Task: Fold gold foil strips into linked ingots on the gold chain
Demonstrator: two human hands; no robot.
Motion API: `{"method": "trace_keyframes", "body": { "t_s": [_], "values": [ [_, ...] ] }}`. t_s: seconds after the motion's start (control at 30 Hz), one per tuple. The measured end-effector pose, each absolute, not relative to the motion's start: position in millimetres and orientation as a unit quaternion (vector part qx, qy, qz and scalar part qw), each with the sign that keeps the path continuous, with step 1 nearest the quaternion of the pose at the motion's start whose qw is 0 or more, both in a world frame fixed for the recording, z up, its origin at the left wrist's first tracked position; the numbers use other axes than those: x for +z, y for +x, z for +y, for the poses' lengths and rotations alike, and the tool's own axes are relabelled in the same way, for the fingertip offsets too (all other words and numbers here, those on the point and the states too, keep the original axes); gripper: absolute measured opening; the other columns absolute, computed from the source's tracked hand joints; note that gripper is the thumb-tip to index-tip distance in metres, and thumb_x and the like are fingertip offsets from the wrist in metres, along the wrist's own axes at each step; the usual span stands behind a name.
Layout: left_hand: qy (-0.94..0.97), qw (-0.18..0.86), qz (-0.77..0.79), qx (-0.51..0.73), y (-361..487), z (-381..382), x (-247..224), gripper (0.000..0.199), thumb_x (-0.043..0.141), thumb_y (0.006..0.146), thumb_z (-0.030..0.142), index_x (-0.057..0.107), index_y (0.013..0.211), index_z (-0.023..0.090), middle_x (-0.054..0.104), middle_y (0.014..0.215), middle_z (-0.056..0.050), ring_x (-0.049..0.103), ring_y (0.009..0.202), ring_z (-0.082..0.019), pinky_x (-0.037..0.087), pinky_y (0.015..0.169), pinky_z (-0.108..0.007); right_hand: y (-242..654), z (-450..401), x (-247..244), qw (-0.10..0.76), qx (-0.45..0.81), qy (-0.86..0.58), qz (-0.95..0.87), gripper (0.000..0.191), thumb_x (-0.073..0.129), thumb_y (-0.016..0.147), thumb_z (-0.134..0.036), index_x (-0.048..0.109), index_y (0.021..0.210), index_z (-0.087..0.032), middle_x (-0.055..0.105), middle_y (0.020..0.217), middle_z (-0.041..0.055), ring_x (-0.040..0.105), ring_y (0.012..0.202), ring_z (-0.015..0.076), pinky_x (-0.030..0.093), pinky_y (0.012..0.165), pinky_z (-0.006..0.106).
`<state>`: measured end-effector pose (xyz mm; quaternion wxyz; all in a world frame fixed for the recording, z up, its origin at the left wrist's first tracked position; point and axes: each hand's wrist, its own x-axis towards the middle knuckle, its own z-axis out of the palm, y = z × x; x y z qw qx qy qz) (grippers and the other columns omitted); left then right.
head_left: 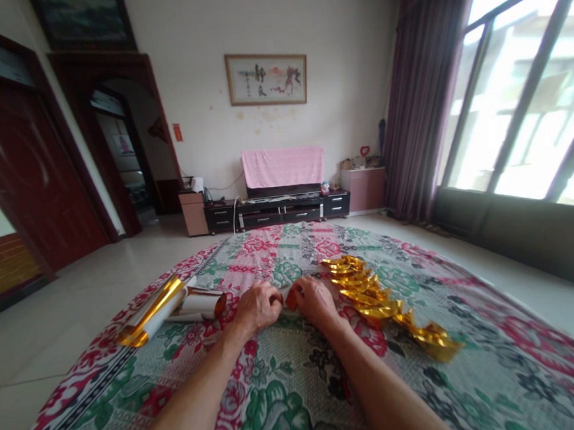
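Observation:
Over the middle of the flowered cloth, my left hand (pixel 259 306) and my right hand (pixel 314 300) are close together, fingers curled in a pinch. Between them is a small piece of foil paper (pixel 291 299), orange-gold on the side I can see and mostly hidden by the fingers. To the right of my right hand, folded gold paper ingots (pixel 365 288) lie in a slanting row, several of them overlapping. Left of my left hand rest curled sheets of gold foil paper (pixel 163 311) with white backs, partly rolled up.
A flowered cloth (pixel 272 408) covers the surface in front of me. Beyond it stand a low black cabinet (pixel 265 220) and a screen draped with a pink cloth (pixel 283 167). A purple curtain (pixel 412 99) and large windows are at right, a red door (pixel 29 162) at left.

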<state>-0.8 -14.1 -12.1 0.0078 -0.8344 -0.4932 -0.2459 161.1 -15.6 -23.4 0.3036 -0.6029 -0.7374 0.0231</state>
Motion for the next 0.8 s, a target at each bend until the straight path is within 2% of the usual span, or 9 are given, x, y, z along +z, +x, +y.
{"method": "trace_keyframes", "body": {
  "t_s": [0.43, 0.63, 0.8],
  "values": [
    [-0.847, 0.001, -0.452, -0.279, -2.2, -10.9, -19.7, 0.019, 0.051, 0.070, 0.013, 0.067, 0.076, 0.020, 0.063, 0.080, -0.004, 0.053, 0.083, -0.018, 0.041, 0.078, -0.028, 162.9, -21.5, -24.9, 0.357, 0.045, -0.553, -0.752, 0.011, 0.055, 0.073, -0.022, 0.066, 0.076, -0.020, 0.057, 0.083, 0.0042, 0.055, 0.077, 0.0136, 0.038, 0.069, 0.020],
    [-0.853, 0.014, -0.432, -0.292, -2.6, -11.7, -19.4, 0.016, 0.051, 0.072, 0.015, 0.067, 0.073, 0.018, 0.061, 0.077, -0.004, 0.054, 0.081, -0.017, 0.043, 0.077, -0.029, 163.9, -19.8, -27.0, 0.349, 0.038, -0.538, -0.766, 0.011, 0.057, 0.071, -0.021, 0.067, 0.076, -0.021, 0.057, 0.080, 0.0039, 0.054, 0.078, 0.0139, 0.039, 0.071, 0.021],
    [-0.866, 0.000, -0.376, -0.329, -1.8, -8.6, -23.0, 0.017, 0.051, 0.071, 0.010, 0.066, 0.070, 0.017, 0.063, 0.078, -0.004, 0.056, 0.080, -0.016, 0.044, 0.077, -0.027, 164.6, -17.2, -30.6, 0.352, 0.039, -0.536, -0.767, 0.012, 0.056, 0.071, -0.021, 0.067, 0.076, -0.022, 0.058, 0.080, 0.0038, 0.054, 0.078, 0.0141, 0.039, 0.070, 0.021]
  ]
}}
